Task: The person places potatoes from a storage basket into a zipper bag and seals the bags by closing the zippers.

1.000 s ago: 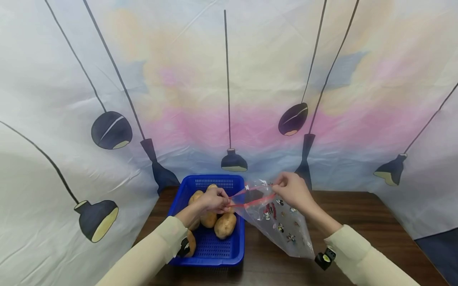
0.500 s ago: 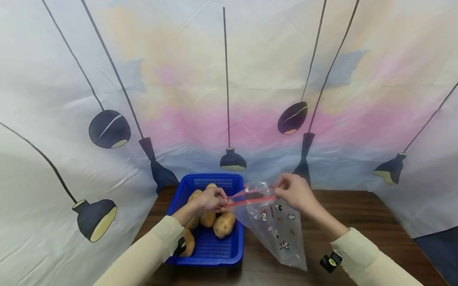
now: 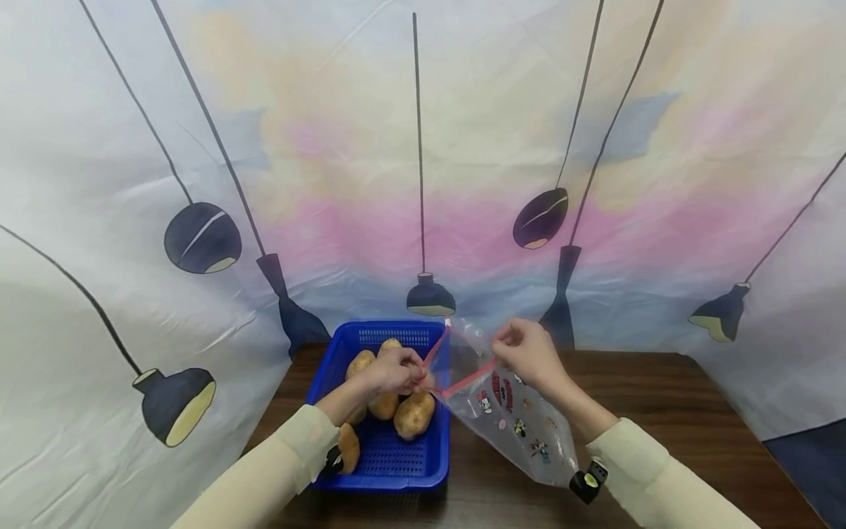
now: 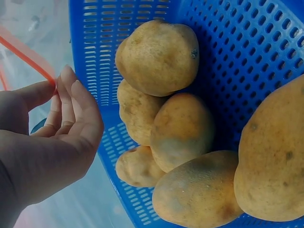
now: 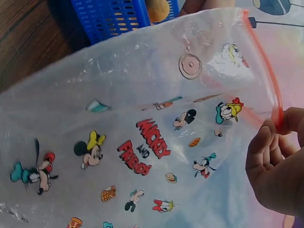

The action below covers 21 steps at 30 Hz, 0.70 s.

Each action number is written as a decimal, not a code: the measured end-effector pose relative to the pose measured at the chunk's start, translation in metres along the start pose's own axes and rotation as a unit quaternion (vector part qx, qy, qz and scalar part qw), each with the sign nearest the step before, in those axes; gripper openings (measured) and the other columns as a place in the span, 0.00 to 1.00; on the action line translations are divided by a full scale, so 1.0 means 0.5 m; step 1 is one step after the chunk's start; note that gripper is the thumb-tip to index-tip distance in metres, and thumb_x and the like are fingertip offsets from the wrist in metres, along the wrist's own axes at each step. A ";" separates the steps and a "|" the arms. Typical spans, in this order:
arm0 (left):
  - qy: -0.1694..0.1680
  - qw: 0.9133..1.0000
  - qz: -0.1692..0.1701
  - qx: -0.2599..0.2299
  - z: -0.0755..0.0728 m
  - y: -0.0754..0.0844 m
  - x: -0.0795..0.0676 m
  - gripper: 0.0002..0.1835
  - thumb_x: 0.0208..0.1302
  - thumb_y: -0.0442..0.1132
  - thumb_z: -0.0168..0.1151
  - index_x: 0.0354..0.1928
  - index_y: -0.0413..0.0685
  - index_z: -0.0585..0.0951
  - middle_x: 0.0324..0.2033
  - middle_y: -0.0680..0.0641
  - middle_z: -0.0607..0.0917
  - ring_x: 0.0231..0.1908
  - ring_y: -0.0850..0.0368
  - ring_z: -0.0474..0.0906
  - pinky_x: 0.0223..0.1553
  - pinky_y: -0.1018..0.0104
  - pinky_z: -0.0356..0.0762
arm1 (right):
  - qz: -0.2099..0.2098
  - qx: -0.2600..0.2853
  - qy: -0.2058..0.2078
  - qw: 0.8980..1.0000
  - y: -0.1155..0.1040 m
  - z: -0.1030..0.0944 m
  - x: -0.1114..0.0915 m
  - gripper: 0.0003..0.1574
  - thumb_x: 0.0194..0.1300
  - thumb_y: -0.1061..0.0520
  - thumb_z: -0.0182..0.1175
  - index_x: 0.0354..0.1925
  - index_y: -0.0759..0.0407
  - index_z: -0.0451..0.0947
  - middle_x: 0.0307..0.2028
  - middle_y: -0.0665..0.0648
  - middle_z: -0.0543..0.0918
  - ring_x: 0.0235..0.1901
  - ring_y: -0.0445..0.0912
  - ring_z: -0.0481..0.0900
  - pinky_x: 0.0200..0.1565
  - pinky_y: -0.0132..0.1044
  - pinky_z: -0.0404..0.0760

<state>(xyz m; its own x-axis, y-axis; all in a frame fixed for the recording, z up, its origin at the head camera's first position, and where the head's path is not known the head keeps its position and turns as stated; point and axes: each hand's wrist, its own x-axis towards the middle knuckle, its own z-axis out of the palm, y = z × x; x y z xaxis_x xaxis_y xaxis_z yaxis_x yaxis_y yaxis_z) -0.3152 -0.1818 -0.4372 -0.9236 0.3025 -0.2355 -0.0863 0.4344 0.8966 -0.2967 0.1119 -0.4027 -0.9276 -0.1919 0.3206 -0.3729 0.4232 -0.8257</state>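
A clear zip bag (image 5: 156, 128) printed with cartoon figures hangs between my hands, its red-edged mouth spread apart. My left hand (image 3: 396, 370) pinches one side of the red edge between thumb and fingertips, over the right part of the blue basket (image 3: 444, 470). With thumb and forefinger, my right hand (image 3: 532, 353) pinches the edge's other side, right of the basket. The bag slants down to the right over the table. Several potatoes (image 4: 159, 58) lie in the basket, some partly hidden by my left hand and sleeve in the head view.
The brown wooden table (image 3: 661, 411) stretches out to the right of the basket. Behind it hangs a cloth backdrop (image 3: 344, 169) printed with dark lamps. A black wrist camera (image 3: 588, 481) sits at my right cuff, close to the bag's lower end.
The red mouth of the bag has spread wider, its far corner rising toward the back. My right hand has shifted slightly left. The bag's lower end swung left, then back right.
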 end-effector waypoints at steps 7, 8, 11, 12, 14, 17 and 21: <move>0.000 1.000 0.009 -0.017 -0.003 0.011 -0.011 0.07 0.80 0.34 0.59 0.48 0.36 0.81 0.37 0.40 0.88 0.38 0.48 0.89 0.49 0.48 0.87 | 0.016 0.037 0.004 0.999 0.009 0.019 0.010 0.03 0.68 0.65 0.63 0.39 0.61 0.84 0.26 0.56 0.85 0.30 0.68 0.85 0.27 0.45 0.84; -0.001 1.000 0.009 -0.020 -0.003 0.012 -0.013 0.07 0.80 0.34 0.58 0.48 0.35 0.81 0.37 0.40 0.88 0.38 0.47 0.89 0.49 0.48 0.87 | 0.017 0.037 0.003 0.999 0.009 0.021 0.011 0.03 0.69 0.65 0.63 0.39 0.61 0.84 0.26 0.56 0.85 0.30 0.68 0.84 0.27 0.44 0.83; 0.001 0.999 0.011 -0.034 -0.005 0.011 -0.015 0.07 0.80 0.32 0.57 0.49 0.32 0.80 0.36 0.41 0.88 0.38 0.46 0.89 0.49 0.49 0.88 | 0.018 0.034 0.002 0.999 0.010 0.023 0.010 0.04 0.68 0.65 0.62 0.39 0.61 0.83 0.26 0.57 0.85 0.28 0.66 0.83 0.25 0.42 0.81; 0.002 0.999 0.013 -0.037 -0.005 0.010 -0.016 0.07 0.80 0.32 0.56 0.48 0.32 0.80 0.35 0.41 0.88 0.37 0.47 0.89 0.48 0.49 0.88 | 0.018 0.032 0.002 0.999 0.010 0.023 0.010 0.04 0.68 0.65 0.61 0.39 0.61 0.83 0.26 0.57 0.85 0.27 0.65 0.83 0.24 0.42 0.80; 0.004 0.999 0.017 -0.041 -0.007 0.007 -0.014 0.06 0.80 0.30 0.56 0.47 0.32 0.79 0.33 0.41 0.87 0.35 0.49 0.88 0.48 0.50 0.88 | 0.016 0.023 0.003 1.000 0.008 0.020 0.009 0.04 0.67 0.65 0.61 0.39 0.61 0.82 0.27 0.57 0.85 0.25 0.61 0.83 0.23 0.41 0.80; 0.005 0.999 0.027 -0.041 -0.009 0.000 -0.012 0.05 0.79 0.29 0.56 0.43 0.34 0.79 0.32 0.42 0.87 0.32 0.52 0.87 0.46 0.51 0.88 | 0.011 -0.006 0.006 1.000 0.003 0.017 0.010 0.03 0.66 0.63 0.62 0.38 0.59 0.82 0.27 0.55 0.85 0.24 0.54 0.82 0.23 0.42 0.81; 0.001 0.999 0.039 -0.034 -0.008 -0.007 -0.013 0.05 0.78 0.29 0.58 0.40 0.35 0.80 0.31 0.41 0.88 0.34 0.46 0.88 0.43 0.52 0.88 | -0.012 -0.053 0.019 0.998 -0.012 0.019 0.010 0.02 0.63 0.61 0.65 0.36 0.58 0.82 0.28 0.51 0.85 0.28 0.47 0.81 0.32 0.42 0.81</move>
<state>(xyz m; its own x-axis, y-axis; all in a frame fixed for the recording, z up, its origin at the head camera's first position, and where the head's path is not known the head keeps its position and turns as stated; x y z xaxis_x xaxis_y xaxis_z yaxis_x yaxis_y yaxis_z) -0.3105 -0.1886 -0.4372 -0.9295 0.3304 -0.1639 -0.0402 0.3508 0.9356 -0.2991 0.1002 -0.4006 -0.9176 -0.1710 0.3589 -0.3941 0.5105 -0.7643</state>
